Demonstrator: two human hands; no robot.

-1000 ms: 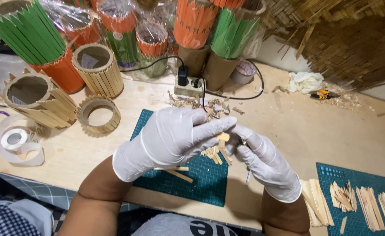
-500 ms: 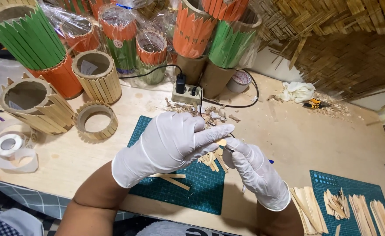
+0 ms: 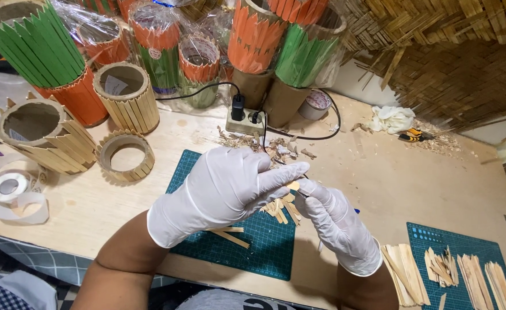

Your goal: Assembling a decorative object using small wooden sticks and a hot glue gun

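I am looking down at both gloved hands working close together over the green cutting mat (image 3: 230,241). My left hand (image 3: 221,192) is curled, its fingertips pinching one end of a small wooden stick piece (image 3: 293,186); my right hand (image 3: 336,221) is closed around a thin dark blade-like tool whose tip is meeting that piece, though I cannot tell exactly what the tool is. Compared with a second ago, the hands are sitting a little lower and more to the left over the mat, and the grip on the piece is looking the same, so I judge the trimming is continuing rather than finishing.

Just under the hands, a small heap of cut stick offcuts (image 3: 278,208) is lying on the mat, and two longer sticks (image 3: 230,235) are resting near my left wrist. To the right, a second mat (image 3: 436,241) is carrying sorted rows of stick pieces (image 3: 471,272).

Farther out on the table (image 3: 379,172), a low ring of sticks (image 3: 126,156) is standing beside taller stick-clad cylinders (image 3: 126,103), with a tape roll (image 3: 9,189) at the left edge. Beyond these, a power strip (image 3: 244,121), shavings, and wrapped green and orange holders (image 3: 253,40) are lining the back.
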